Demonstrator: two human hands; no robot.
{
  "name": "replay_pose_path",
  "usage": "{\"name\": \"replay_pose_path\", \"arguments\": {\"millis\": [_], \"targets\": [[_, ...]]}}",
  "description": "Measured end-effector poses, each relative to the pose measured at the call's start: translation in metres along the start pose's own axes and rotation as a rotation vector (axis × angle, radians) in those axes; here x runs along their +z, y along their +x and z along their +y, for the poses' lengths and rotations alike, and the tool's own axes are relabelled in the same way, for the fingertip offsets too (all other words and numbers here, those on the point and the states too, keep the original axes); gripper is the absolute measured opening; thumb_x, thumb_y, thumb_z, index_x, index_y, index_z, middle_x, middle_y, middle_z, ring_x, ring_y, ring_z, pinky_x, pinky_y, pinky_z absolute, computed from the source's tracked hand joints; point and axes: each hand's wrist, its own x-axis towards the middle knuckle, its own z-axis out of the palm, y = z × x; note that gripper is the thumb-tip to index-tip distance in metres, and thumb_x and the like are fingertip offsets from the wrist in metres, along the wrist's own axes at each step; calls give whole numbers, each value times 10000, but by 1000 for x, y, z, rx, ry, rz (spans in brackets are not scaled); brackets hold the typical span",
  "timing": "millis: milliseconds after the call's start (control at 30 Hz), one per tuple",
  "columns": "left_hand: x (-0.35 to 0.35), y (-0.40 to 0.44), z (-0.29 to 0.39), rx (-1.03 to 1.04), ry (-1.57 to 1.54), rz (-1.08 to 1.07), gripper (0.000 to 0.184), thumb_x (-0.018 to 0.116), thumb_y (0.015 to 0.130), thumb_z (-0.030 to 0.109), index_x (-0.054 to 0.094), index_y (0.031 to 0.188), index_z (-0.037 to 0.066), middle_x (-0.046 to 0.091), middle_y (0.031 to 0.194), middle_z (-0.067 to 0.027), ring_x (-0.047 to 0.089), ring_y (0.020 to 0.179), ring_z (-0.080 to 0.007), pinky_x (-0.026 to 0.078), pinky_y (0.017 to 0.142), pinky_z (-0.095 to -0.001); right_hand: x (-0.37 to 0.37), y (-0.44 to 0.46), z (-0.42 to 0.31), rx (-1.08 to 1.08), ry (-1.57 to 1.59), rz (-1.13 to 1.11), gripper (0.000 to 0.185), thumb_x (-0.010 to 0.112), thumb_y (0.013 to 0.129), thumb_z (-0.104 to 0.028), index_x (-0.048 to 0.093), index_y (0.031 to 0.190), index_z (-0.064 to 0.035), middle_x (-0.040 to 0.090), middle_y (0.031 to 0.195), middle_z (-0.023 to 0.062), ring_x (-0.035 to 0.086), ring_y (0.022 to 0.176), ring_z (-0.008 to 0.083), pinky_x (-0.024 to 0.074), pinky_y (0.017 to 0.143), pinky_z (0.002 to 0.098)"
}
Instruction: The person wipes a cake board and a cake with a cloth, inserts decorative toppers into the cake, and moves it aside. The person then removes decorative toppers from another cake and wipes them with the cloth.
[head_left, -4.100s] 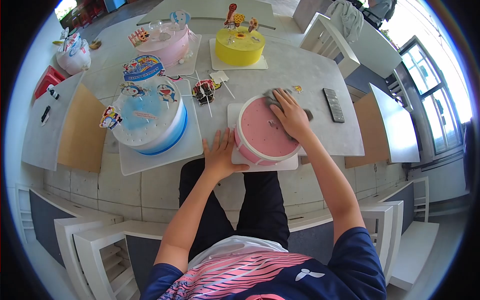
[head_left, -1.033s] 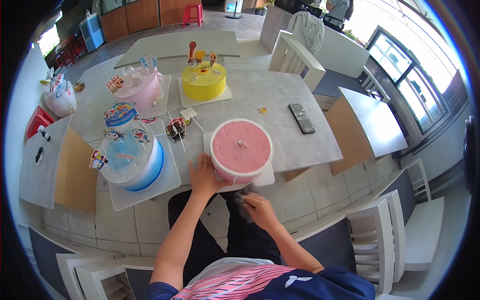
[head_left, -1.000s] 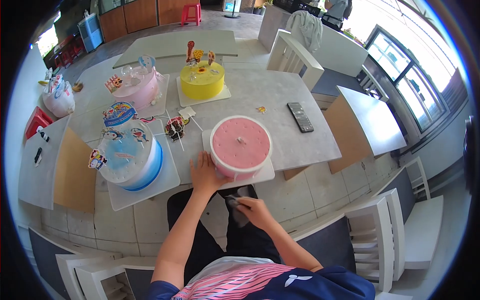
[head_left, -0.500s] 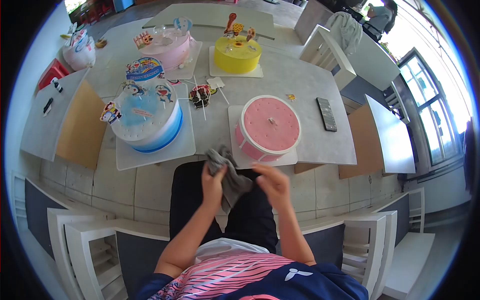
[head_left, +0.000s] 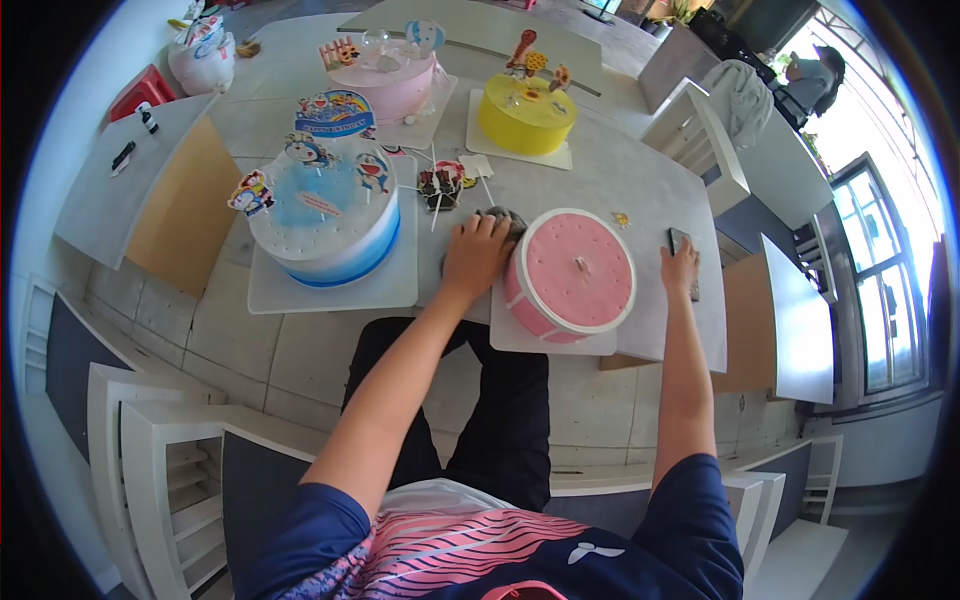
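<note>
- Left hand (head_left: 476, 260) laid over gray cloth (head_left: 514, 222) on table (head_left: 640, 172), fingers partly curled; firmness of grip can't be told.
- Right hand (head_left: 680, 266) placed on black phone (head_left: 680, 238), fingers slightly bent; grip can't be told.
- Pink cake with white rim (head_left: 575, 272) set between hands on white board (head_left: 508, 338); cloth just beside its left side.
- Loose stick toppers (head_left: 440, 188) scattered beyond left hand.
- Blue-and-white cake (head_left: 322, 232) placed left, decorated with Doraemon toppers (head_left: 333, 115).
- Yellow cake (head_left: 525, 120) and pale pink cake (head_left: 392, 95) set farther back.
</note>
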Motion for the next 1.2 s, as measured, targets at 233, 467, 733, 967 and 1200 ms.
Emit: {"name": "replay_pose_path", "arguments": {"millis": [233, 467, 733, 967, 1200], "targets": [[3, 3, -5, 54, -48, 73, 410, 564, 757, 275, 492, 1124, 106, 541, 977, -51, 468, 954, -229, 367, 771, -363, 30, 18, -31, -319, 127, -63, 575, 602, 733, -311, 396, 1230, -109, 427, 1251, 86, 282, 1230, 313, 214, 1007, 417], [14, 15, -6, 99, -41, 79, 342, 580, 731, 263, 541, 1042, 124, 544, 1016, -29, 476, 949, -222, 369, 784, -359, 55, -38, -43, -634, 213, -145, 458, 476, 806, -277, 397, 1238, -149, 347, 1320, 55, 248, 1258, 246, 181, 1029, 394], [7, -1, -4, 112, -87, 39, 336, 598, 705, 210, 546, 1017, 94, 541, 1037, -36, 469, 964, -230, 365, 800, -364, 30, -53, -62, -523, 212, -202, 490, 464, 802, -295, 362, 1269, -188, 269, 1369, 43, 215, 1276, 201, 151, 1045, 392], [-14, -30, -19, 86, -320, -153, 332, 610, 721, 146, 524, 1020, 29, 533, 1029, -92, 481, 937, -290, 393, 799, -359, 28, -62, -67, -449, 99, -303, 547, 431, 812, -366, 287, 1318, -216, 192, 1407, 28, 151, 1304, 196, 121, 1051, 419], [25, 35, -24, 177, -250, 42, 262, 579, 739, 160, 563, 984, 69, 544, 997, -83, 498, 898, -283, 409, 802, -354, 17, -66, -78, -403, -67, -350, 571, 416, 820, -386, 248, 1339, -216, 151, 1422, 24, 128, 1311, 196, 120, 1050, 427]]}}
